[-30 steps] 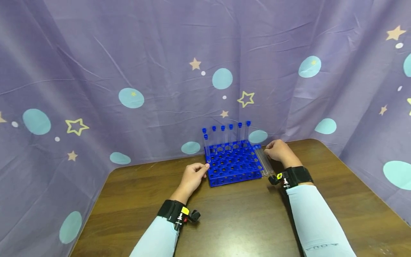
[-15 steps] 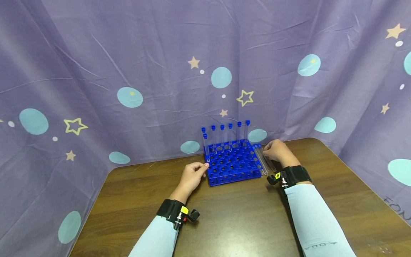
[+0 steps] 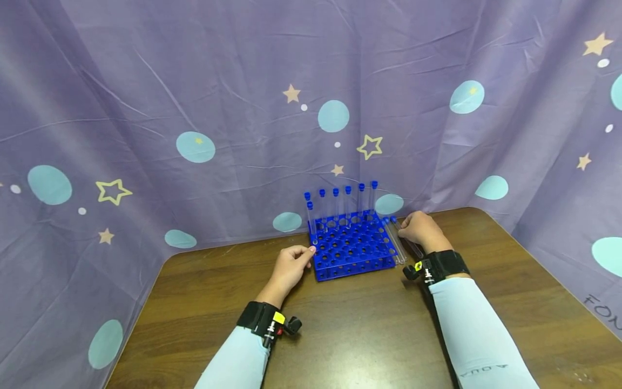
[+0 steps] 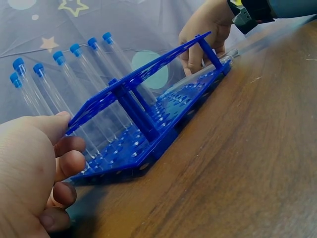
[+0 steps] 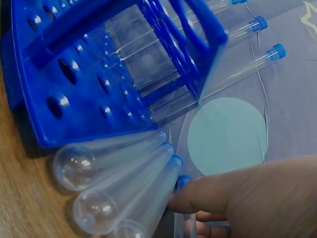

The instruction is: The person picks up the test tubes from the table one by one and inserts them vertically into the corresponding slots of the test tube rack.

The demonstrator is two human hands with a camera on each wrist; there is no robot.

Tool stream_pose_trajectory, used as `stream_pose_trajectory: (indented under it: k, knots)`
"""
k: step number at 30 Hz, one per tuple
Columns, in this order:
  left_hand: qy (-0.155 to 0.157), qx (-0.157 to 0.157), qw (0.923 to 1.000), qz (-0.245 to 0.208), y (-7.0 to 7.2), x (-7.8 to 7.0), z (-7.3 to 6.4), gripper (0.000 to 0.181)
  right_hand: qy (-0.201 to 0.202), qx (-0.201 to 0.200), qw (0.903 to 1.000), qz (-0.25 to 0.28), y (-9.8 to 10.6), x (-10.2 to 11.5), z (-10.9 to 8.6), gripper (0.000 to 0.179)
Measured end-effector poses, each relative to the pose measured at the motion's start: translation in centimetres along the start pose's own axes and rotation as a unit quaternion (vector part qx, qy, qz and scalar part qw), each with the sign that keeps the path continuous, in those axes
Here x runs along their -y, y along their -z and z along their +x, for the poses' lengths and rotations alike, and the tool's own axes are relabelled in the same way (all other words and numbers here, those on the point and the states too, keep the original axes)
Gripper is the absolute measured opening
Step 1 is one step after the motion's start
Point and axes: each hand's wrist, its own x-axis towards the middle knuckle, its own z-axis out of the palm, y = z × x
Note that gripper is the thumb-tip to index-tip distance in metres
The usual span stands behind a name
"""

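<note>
- At the rack's right-hand side, a slim capped tube [image 5: 185, 225] is pinched between thumb and fingers of the right hand [image 3: 423, 229]; whether it has been lifted clear of the table [image 3: 340, 329] cannot be told.
- Just beside that tube, three more loose tubes [image 5: 131, 181] are seen lying close together, caps turned toward the curtain [image 3: 243, 81].
- Light, stiff and smooth handling is to be expected (glass or clear plastic cannot be told apart), with some risk of slipping, rolling or cracking; a gentle grip is best taken just under the cap, so that the rounded end is left free.
- By the left hand [image 3: 291, 266], the left edge of the blue rack [image 3: 356, 267] is held, thumb laid at the top tier and fingers curled; the rack is probably light and easily nudged, so its stiff edge is a sensible place to be steadied.
- Farther back, seven tubes [image 3: 347, 208] are held upright in the rack, six along the rear and one in front at the left.
- Compared with a second ago, the pinched tube's lower end has been swung rightward, apart from the bunch; the left hand's hold and the seven standing tubes are unchanged.
</note>
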Motion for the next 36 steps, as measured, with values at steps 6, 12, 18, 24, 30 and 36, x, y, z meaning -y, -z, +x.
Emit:
stream_pose_trajectory:
  k: [6, 12, 18, 24, 30, 36]
  knots:
    - [0.000, -0.005, 1.0000, 0.001, 0.0, 0.0, 0.0, 0.032, -0.002, 0.002, 1.0000, 0.000, -0.1, -0.1, 0.2, 0.024]
    - [0.003, -0.003, 1.0000, 0.006, 0.1, -0.1, -0.1, 0.032, -0.001, 0.007, 1.0000, -0.001, -0.1, 0.0, 0.3, 0.018]
    - [-0.001, 0.002, 0.9999, 0.013, 0.1, 0.0, 0.0, 0.031, -0.006, 0.013, 0.9999, -0.002, 0.2, 0.1, 0.0, 0.017]
    - [-0.004, 0.002, 0.9998, 0.020, 0.0, -0.1, -0.2, 0.035, -0.007, 0.032, 0.9994, 0.010, 1.1, 0.3, -0.5, 0.027]
    - [0.004, 0.003, 0.9997, 0.022, 0.0, -0.2, -0.2, 0.033, 0.023, 0.000, 0.9995, 0.019, 2.1, 0.4, -0.5, 0.017]
    - [0.001, 0.004, 0.9998, 0.018, 0.1, -0.3, -0.1, 0.032, 0.038, -0.034, 0.9979, 0.040, 3.4, 1.8, -1.0, 0.030]
